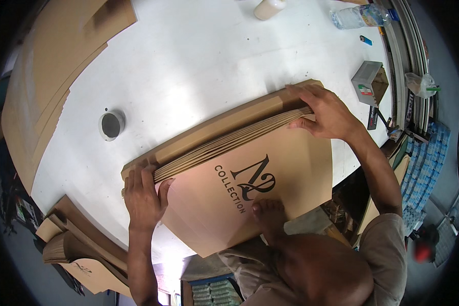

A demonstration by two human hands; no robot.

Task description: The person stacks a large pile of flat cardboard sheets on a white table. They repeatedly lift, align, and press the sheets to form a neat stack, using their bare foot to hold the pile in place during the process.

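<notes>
Brown paper stack (224, 171) sits pinched at both ends by left hand (145, 196) and right hand (329, 112); grip firmness is unclear; uneven pressure could skew or splay it.

A plain greyish-brown top (247, 269) is being worn; the right forearm (380, 171) is being exposed below a short, loose sleeve (387, 237). Left hand (144, 196) and right hand (324, 109) are being observed bare.

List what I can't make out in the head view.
Head view: stack of brown bags, left edge partly hidden by the left hand, far right corner by the right hand.
Head view: white bottle, one end cut off by the upper edge.
Head view: cardboard sheets, cut off by the upper edge.
</notes>
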